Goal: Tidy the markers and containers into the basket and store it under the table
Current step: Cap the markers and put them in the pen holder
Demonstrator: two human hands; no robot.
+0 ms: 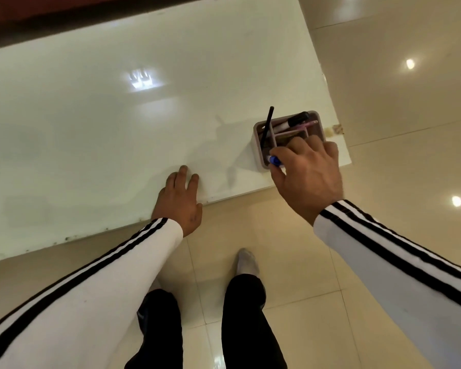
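Observation:
A small pale basket with inner dividers stands near the right front corner of the white table. Inside it lean a thin black pen, a black-capped marker and a pink pen. My right hand hovers over the basket's near side, fingers closed around a blue-capped marker whose tip points left over the rim. My left hand rests flat on the table's front edge, fingers spread, holding nothing.
The table's right edge lies just past the basket, with glossy beige floor tiles beyond. My legs and socked feet stand on the tiles in front of the table. A dark red wall runs along the table's far side.

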